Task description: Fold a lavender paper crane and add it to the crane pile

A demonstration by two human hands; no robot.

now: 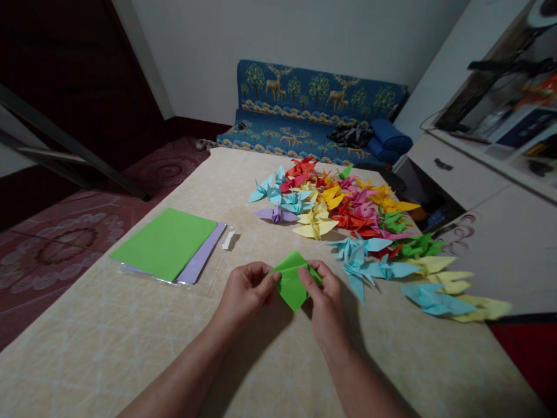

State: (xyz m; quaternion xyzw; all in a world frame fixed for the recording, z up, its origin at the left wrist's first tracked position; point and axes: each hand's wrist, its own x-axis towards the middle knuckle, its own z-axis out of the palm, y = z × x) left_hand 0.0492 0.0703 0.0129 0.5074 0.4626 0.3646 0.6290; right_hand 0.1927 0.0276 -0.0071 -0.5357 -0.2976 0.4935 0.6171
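A bright green piece of folded origami paper [292, 284] is held just above the table, its outline a small diamond with creases across it. My left hand [249, 285] pinches its left corner between thumb and fingers. On the right side, my right hand [322, 290] grips it, the thumb lying on the front face and the fingers behind. Part of the paper's right edge is hidden by that thumb. Beyond and to the right lie several folded paper cranes in many colours, the nearest being a light blue crane [357, 264].
At left on the tablecloth [130, 331] lie green sheets [167, 241] over purple sheets [201, 255] in clear plastic. A small white scrap [228, 240] is beside them. A purple crane [277, 215] sits farther back. Behind the table stands a blue patterned sofa [278, 130]; a white cabinet [500, 249] flanks the right.
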